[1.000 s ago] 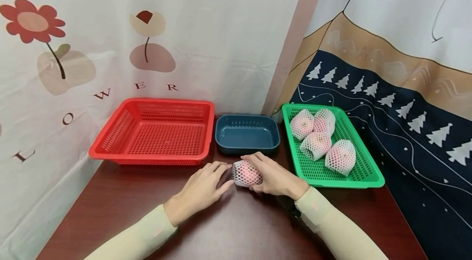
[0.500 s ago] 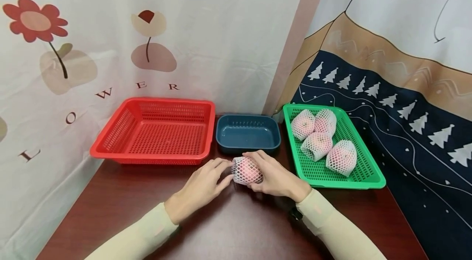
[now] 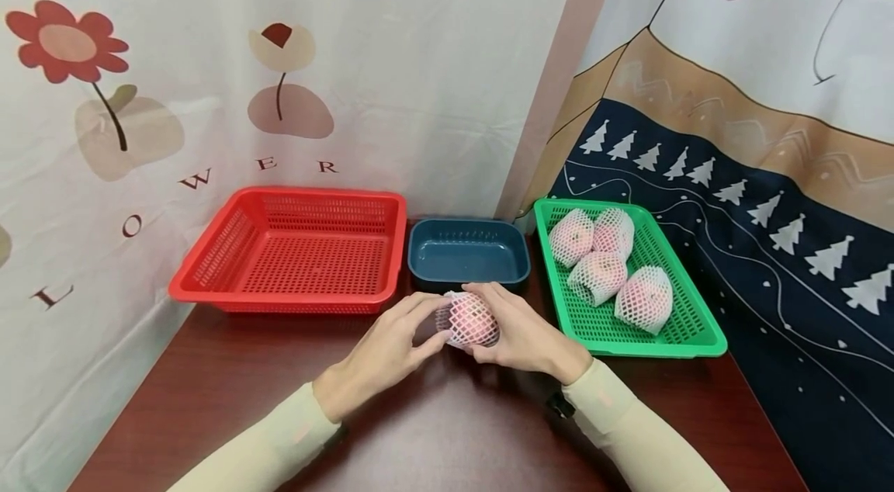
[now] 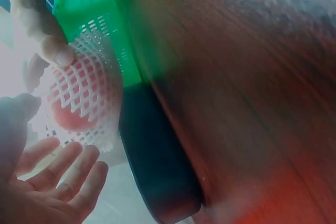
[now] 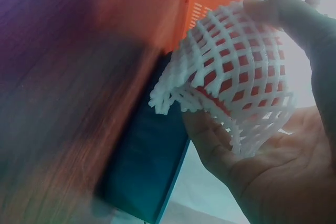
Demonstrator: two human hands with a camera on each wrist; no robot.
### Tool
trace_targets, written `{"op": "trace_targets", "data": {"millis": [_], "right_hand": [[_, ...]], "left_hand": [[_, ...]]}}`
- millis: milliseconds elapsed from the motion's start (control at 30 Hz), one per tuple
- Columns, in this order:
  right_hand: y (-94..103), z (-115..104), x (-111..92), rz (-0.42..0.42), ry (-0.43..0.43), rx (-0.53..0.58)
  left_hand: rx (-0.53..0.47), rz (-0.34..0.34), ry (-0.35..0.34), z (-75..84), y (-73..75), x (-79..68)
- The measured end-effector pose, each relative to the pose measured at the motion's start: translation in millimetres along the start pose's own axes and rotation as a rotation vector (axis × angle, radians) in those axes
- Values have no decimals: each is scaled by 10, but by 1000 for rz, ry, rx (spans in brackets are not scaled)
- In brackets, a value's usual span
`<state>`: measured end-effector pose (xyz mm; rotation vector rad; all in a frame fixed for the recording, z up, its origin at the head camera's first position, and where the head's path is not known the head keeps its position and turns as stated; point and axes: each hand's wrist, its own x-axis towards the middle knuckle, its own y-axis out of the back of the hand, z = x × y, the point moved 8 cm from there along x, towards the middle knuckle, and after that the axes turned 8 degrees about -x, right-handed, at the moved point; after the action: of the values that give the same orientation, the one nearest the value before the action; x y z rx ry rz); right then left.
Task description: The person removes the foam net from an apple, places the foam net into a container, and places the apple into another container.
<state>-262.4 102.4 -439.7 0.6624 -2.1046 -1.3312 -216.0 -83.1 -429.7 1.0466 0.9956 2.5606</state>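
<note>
In the head view, a red apple (image 3: 473,321) in a white foam net (image 3: 457,306) is between both hands, in front of the dark blue tray (image 3: 468,251). My right hand (image 3: 520,333) grips the apple through the net from the right, thumb on the near side and fingers on the far side. My left hand (image 3: 380,344) has its thumb and fingertips round the net's left end. Red skin (image 4: 71,116) shows through the mesh in the left wrist view. One net end (image 5: 173,90) hangs loose and frayed in the right wrist view.
A red basket (image 3: 286,306) stands at the back left of the brown table (image 3: 447,430). To the right, a green basket (image 3: 670,348) bears several netted apples (image 3: 598,275). The blue tray sits between the baskets, close behind the hands. Printed curtains (image 3: 433,73) hang behind.
The left hand's thumb and fingers have moved right, from just beside the net onto its left end. The netted apple has risen slightly in the right hand's grip. The baskets stay put.
</note>
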Motion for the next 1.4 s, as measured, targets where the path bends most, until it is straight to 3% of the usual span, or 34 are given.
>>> {"op": "trace_targets", "data": {"millis": [533,1000,1233,1400], "right_hand": [[9,-50,-9,6,11,78],[75,-178,-38,50,64,151],[95,-186,-47,57,69,173],[91,-166,-54,52,67,184]], "left_hand": [[-89,-95,-2,61,-112,19],[-111,-114,-66,122,-102,75],[-115,-89,-101,164,-78,79],[-119,-86,-84,143,-84,81]]}}
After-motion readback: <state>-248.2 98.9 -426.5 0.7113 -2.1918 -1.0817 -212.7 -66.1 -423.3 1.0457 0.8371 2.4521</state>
